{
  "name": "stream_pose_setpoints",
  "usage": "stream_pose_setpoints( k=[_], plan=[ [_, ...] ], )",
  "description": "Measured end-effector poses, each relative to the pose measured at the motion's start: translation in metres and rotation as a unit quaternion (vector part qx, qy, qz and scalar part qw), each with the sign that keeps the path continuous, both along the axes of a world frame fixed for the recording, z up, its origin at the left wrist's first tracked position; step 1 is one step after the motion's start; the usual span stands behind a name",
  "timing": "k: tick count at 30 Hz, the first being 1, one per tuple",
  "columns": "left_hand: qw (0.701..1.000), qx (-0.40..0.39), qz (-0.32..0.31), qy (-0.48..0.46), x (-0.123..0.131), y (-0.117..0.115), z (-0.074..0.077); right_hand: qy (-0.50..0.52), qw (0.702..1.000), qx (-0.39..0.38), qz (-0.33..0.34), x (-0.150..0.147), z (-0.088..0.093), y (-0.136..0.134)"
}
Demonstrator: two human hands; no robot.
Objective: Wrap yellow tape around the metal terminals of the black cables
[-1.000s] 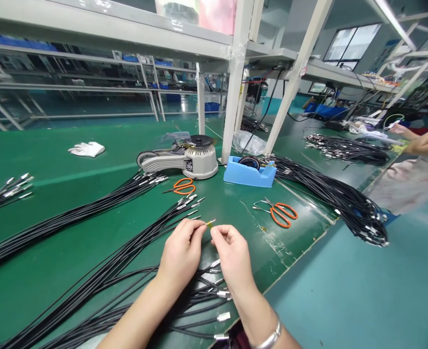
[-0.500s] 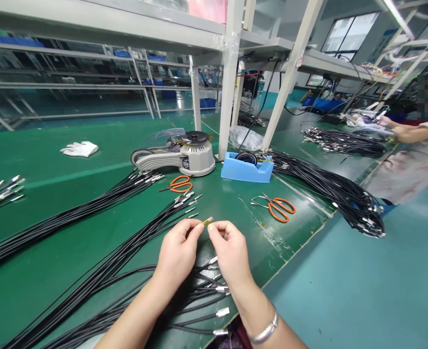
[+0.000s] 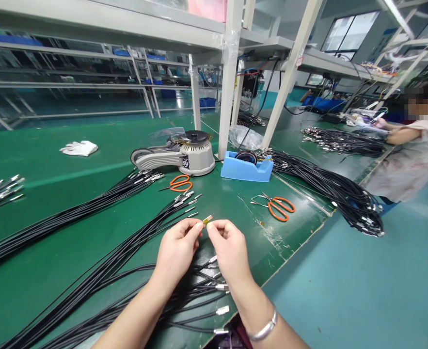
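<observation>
My left hand (image 3: 177,249) and my right hand (image 3: 231,249) meet above the green table, fingertips pinched around a small metal cable connector (image 3: 210,217). Amber-yellow tape (image 3: 206,221) wraps it at the fingertips. The left fingers grip the connector's near end, while the right thumb and forefinger press on the tape from the other side. Any cable behind the connector is hidden by my hands. Under my wrists lie black cables (image 3: 199,293) with silver connectors. Just left of my hands, another bundle of black cables (image 3: 141,237) runs diagonally.
Ahead stand a grey round tape dispenser (image 3: 197,160) and a blue tape dispenser (image 3: 246,167). Orange-handled scissors (image 3: 181,183) and orange-handled snips (image 3: 281,208) lie nearby. More cables (image 3: 323,186) sit at right, a white glove (image 3: 79,148) at left. A co-worker (image 3: 413,150) is at far right.
My hands stay nearly in place; only the fingertips shift slightly around the taped connector. The co-worker at far right has leaned in a little.
</observation>
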State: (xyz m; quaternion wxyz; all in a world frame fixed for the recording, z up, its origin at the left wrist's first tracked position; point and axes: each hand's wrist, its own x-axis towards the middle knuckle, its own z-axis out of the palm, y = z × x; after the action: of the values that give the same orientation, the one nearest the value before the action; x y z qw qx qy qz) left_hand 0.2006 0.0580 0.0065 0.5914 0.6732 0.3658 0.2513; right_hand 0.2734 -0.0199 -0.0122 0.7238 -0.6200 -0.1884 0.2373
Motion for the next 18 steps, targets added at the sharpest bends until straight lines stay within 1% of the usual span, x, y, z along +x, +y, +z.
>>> stream_pose_setpoints(
  k=[3, 9, 18],
  plan=[
    [1.0, -0.006, 0.011, -0.01, -0.0001, -0.0007, 0.0002, 0.005, 1.0, 0.006, 0.004, -0.0011, 0.0016, 0.0],
    [1.0, 0.0, 0.009, -0.004, -0.0005, -0.0009, 0.0021, 0.006, 1.0, 0.012, 0.01, -0.0041, 0.0043, -0.0004],
    [0.999, -0.027, 0.014, -0.019, -0.0005, -0.0023, 0.0067, 0.018, 0.999, 0.025, 0.014, -0.0055, 0.0075, -0.0003]
  ],
)
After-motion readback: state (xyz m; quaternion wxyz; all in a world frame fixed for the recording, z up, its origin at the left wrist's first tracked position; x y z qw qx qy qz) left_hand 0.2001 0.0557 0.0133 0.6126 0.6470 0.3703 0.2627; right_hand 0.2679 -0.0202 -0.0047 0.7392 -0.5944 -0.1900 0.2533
